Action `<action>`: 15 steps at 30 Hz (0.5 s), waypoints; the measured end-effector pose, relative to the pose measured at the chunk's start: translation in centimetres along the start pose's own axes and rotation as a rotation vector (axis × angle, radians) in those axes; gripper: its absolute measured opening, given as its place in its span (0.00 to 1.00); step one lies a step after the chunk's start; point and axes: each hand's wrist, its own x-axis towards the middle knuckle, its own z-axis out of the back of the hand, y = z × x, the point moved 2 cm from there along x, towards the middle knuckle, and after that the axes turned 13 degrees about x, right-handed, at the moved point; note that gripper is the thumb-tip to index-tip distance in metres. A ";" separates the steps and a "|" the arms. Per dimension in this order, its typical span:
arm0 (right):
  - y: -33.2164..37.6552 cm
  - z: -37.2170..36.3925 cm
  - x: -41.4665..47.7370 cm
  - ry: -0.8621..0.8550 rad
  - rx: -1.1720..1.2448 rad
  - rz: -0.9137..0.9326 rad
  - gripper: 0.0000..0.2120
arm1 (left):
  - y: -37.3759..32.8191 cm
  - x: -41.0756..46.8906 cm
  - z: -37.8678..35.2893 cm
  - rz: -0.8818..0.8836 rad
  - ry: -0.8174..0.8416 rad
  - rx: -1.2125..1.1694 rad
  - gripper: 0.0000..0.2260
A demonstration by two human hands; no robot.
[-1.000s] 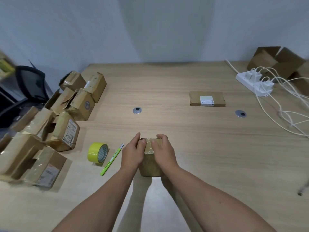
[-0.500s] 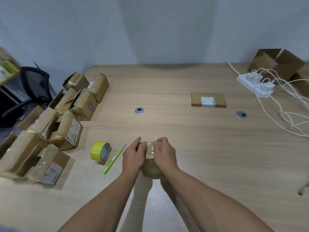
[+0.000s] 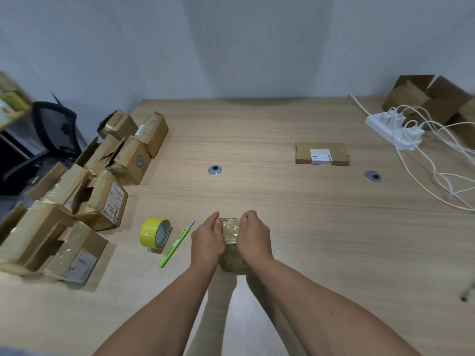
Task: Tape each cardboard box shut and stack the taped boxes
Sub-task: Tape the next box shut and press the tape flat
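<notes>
**Hands grip the small taped box point(image 3: 232, 241) at the table's near edge**

Both hands are on it. The left hand point(image 3: 207, 244) wraps the box's left side and the right hand point(image 3: 255, 240) wraps the right. The fingers of each curl over onto the top face, so it is a close, two-sided hold with only a narrow strip of cardboard showing between them. That strip is shiny and wrinkled with clear tape. The box sits right at the near edge of the wooden table point(image 3: 282, 214), straight in front of the person. I cannot tell whether its base rests on the wood or hangs just off it.

Just left of the hands a green utility knife point(image 3: 176, 244) lies on the table, its blade end pointing away. Beside that stands a roll of yellow tape point(image 3: 154, 235) on its edge. Further left, a jumble of cardboard boxes point(image 3: 77, 201) crowds the table's side, several of them tilted against each other. Well apart, across the table to the right, lies one flat box point(image 3: 321, 153) with a white label. Beyond it is a white power strip point(image 3: 393, 132) with cables trailing off.
</notes>
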 end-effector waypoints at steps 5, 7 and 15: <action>0.1 0.3 -0.3 0.019 0.039 0.002 0.13 | -0.4 -0.1 0.3 0.039 -0.016 -0.045 0.17; 0.0 0.2 -0.2 0.006 0.045 -0.010 0.11 | -0.5 0.0 0.3 0.035 -0.024 -0.043 0.15; 0.3 -0.3 0.5 -0.015 -0.027 0.019 0.09 | -0.3 0.6 0.5 -0.033 -0.057 0.049 0.12</action>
